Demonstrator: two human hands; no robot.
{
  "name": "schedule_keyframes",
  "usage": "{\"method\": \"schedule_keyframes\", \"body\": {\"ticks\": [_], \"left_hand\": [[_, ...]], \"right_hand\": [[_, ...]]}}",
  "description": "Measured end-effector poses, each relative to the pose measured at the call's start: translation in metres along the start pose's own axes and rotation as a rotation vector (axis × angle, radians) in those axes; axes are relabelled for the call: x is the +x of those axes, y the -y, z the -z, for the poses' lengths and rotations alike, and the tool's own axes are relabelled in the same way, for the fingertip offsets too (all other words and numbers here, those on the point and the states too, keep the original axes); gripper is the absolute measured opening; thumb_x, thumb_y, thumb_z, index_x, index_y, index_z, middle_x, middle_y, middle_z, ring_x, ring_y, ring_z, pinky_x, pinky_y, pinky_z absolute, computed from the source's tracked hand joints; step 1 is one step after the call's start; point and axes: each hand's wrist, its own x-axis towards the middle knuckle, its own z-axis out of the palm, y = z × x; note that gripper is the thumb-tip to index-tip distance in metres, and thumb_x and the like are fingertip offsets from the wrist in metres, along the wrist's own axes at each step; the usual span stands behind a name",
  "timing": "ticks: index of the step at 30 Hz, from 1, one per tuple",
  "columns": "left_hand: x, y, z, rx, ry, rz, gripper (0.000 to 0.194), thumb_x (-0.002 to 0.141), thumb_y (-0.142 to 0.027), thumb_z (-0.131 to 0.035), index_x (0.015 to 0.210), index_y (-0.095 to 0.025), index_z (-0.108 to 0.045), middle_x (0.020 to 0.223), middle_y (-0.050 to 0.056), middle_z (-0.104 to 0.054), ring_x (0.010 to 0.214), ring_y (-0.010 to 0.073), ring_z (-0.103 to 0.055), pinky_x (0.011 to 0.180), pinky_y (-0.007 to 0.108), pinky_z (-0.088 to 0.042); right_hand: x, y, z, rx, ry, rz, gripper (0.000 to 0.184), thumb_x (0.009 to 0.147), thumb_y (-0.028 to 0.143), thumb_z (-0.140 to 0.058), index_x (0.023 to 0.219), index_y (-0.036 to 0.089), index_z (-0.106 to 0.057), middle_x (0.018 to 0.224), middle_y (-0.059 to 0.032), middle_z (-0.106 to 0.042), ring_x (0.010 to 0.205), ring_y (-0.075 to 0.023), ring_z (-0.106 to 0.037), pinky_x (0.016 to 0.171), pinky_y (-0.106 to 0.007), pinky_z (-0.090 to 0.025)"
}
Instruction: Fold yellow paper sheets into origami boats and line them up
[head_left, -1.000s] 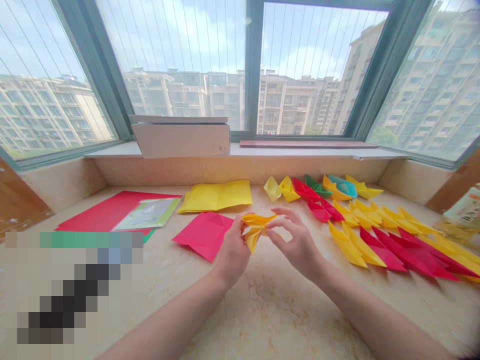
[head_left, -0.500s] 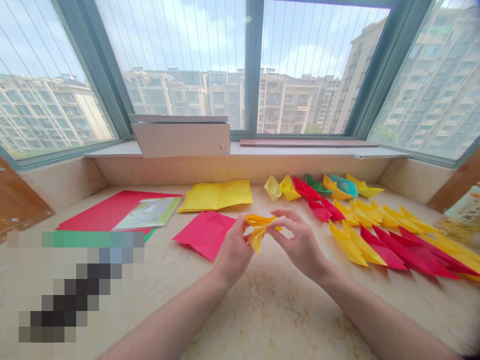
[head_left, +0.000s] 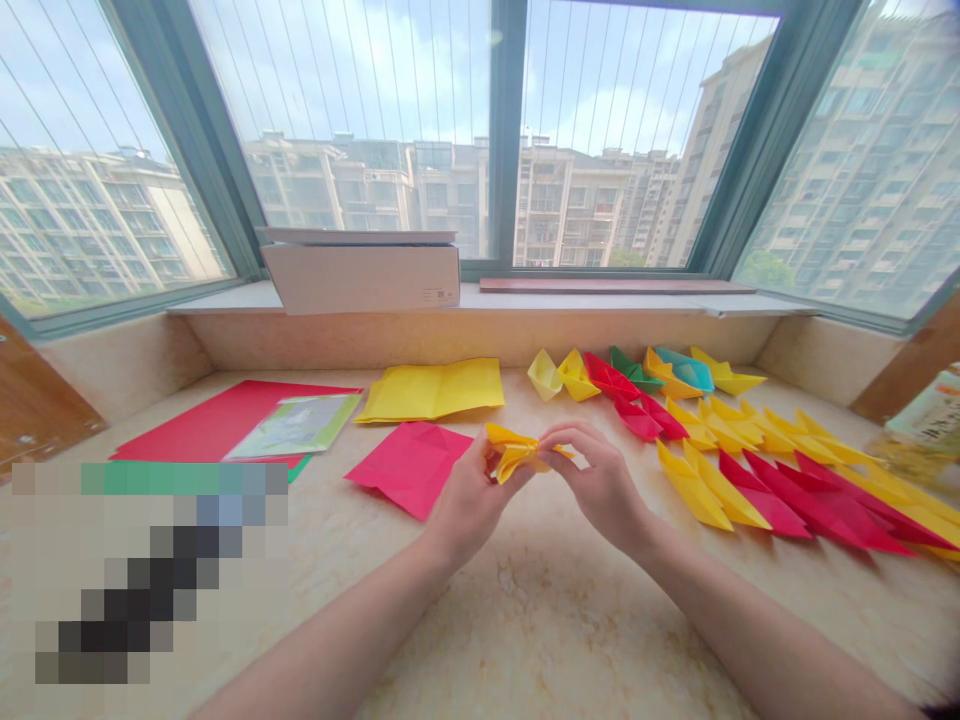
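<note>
A folded yellow paper (head_left: 513,455) is held up above the stone counter between my two hands. My left hand (head_left: 471,490) is closed on its left side, thumb below and fingers partly hidden behind it. The fingertips of my right hand (head_left: 596,470) pinch its right part, and a yellow tip sticks out past them. Flaps of the paper stand apart on the left. A pink-red paper sheet (head_left: 409,468) with crease lines lies just left of my left hand. To the right of my right hand are yellow folded paper boats (head_left: 701,485).
A stack of yellow paper (head_left: 431,390) lies behind the pink-red sheet. Red sheets (head_left: 202,420) and a clear packet (head_left: 292,428) are at left. Red folded boats (head_left: 810,500) and a green one (head_left: 634,370) stand at right. A white box (head_left: 364,275) sits on the sill.
The yellow paper has turned in my hands, and its lower flap, which hung down, is now raised and flatter. My fingers have shifted slightly around it.
</note>
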Motion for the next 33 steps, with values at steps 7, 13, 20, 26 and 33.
{"method": "schedule_keyframes", "body": {"ticks": [7,13,20,26,33], "left_hand": [[-0.0007,-0.0008,0.0003,-0.112,0.031,0.02,0.03,0.086,-0.04,-0.068,0.105,-0.018,-0.063,0.096,0.004,-0.068,0.087,0.0178,-0.062,0.076,0.028,-0.047],[-0.0017,-0.0004,-0.0011,-0.221,0.052,0.078,0.031,0.086,-0.041,-0.068,0.105,-0.018,-0.064,0.099,0.006,-0.069,0.091,0.0198,-0.064,0.083,0.032,-0.049],[-0.0004,0.0011,-0.0007,-0.241,0.058,0.117,0.032,0.083,-0.041,-0.071,0.105,-0.018,-0.065,0.099,0.006,-0.069,0.092,0.0195,-0.064,0.086,0.033,-0.049],[0.0004,-0.001,-0.0009,-0.224,0.052,0.073,0.029,0.086,-0.039,-0.068,0.104,-0.018,-0.064,0.1,0.006,-0.069,0.092,0.019,-0.064,0.084,0.031,-0.048],[0.0013,-0.0063,-0.0027,-0.179,0.004,-0.012,0.027,0.086,-0.035,-0.069,0.105,-0.018,-0.06,0.106,0.006,-0.071,0.099,0.0195,-0.065,0.082,0.027,-0.049]], "right_hand": [[-0.0013,0.0022,0.0007,0.003,-0.032,-0.1,0.006,0.088,0.03,-0.066,0.089,0.025,-0.068,0.091,-0.0035,-0.073,0.088,-0.0239,-0.066,0.083,-0.041,-0.05],[-0.0017,0.0022,0.0006,0.018,-0.029,-0.157,0.012,0.086,0.033,-0.068,0.096,0.025,-0.069,0.091,-0.0038,-0.073,0.088,-0.024,-0.066,0.083,-0.041,-0.049],[-0.0008,0.0041,0.0008,0.025,-0.021,-0.181,0.013,0.086,0.032,-0.068,0.097,0.024,-0.069,0.09,-0.0033,-0.073,0.089,-0.0238,-0.065,0.083,-0.04,-0.048],[0.0005,0.0046,0.0025,0.02,-0.009,-0.117,0.01,0.087,0.03,-0.067,0.094,0.023,-0.067,0.092,-0.0039,-0.071,0.09,-0.0228,-0.065,0.083,-0.038,-0.048],[0.0019,0.0069,0.002,-0.006,0.0,-0.024,0.008,0.087,0.03,-0.068,0.088,0.023,-0.066,0.091,-0.0053,-0.069,0.092,-0.0239,-0.064,0.086,-0.041,-0.048]]}}
